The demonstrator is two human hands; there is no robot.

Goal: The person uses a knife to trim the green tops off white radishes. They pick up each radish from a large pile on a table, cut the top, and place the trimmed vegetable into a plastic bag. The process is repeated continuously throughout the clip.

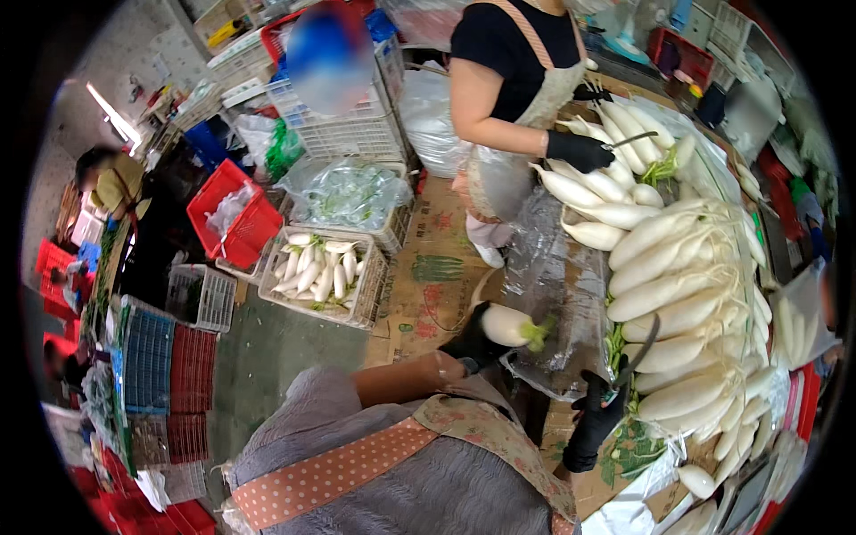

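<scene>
My left hand [469, 338], in a black glove, grips a white daikon radish [507, 325] by its body. The radish's cut green top points right, towards the plastic-covered table edge. A curved knife [646, 348] rises from my right hand [595, 418], also gloved in black, with its blade up and to the right. Just beyond the blade lies a row of white daikon radishes [675, 294], stacked side by side with their thin roots to the right. Trimmed green stalks [614, 348] lie along the near edge of that pile.
A co-worker in an apron [528, 114] stands across from me, a knife [632, 140] in one black-gloved hand. Plastic sheeting [535, 247] covers the near table edge. To the left, a crate of radishes [374, 301] stands on cardboard, beside a tilted red crate [267, 224].
</scene>
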